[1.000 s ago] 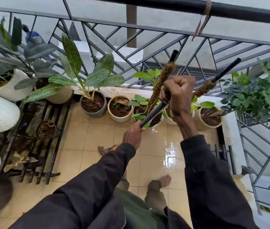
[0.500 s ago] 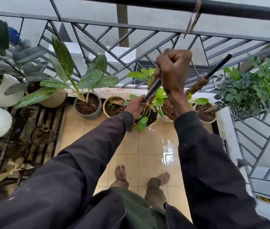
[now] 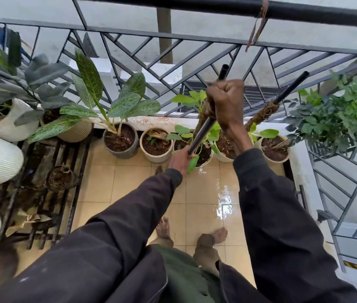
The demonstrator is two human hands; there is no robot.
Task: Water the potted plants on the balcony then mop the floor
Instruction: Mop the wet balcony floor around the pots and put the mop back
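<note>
My right hand [image 3: 225, 101] grips a black mop handle [image 3: 201, 132] high up, in a fist. My left hand [image 3: 178, 160] holds the same handle lower down, just above the tiled floor [image 3: 134, 186]. The handle slants down to the left, and my left sleeve hides the mop head. A row of potted plants stands along the railing base: a spotted-leaf plant in a grey pot [image 3: 122, 141], a small beige pot [image 3: 156, 147], and pots with moss poles [image 3: 267, 110]. A wet patch [image 3: 225, 200] shines on the tiles by my bare feet.
The black metal railing [image 3: 195, 40] closes the balcony ahead and to the right. White ribbed pots [image 3: 0, 158] sit on a dark metal rack [image 3: 48, 171] on the left. A bushy green plant [image 3: 335, 119] hangs at the right. Dry leaves lie on the rack.
Both hands moved the mop handle forward toward the pots, the left hand going farthest. The mop head seen beside my left wrist a second ago is now hidden.
</note>
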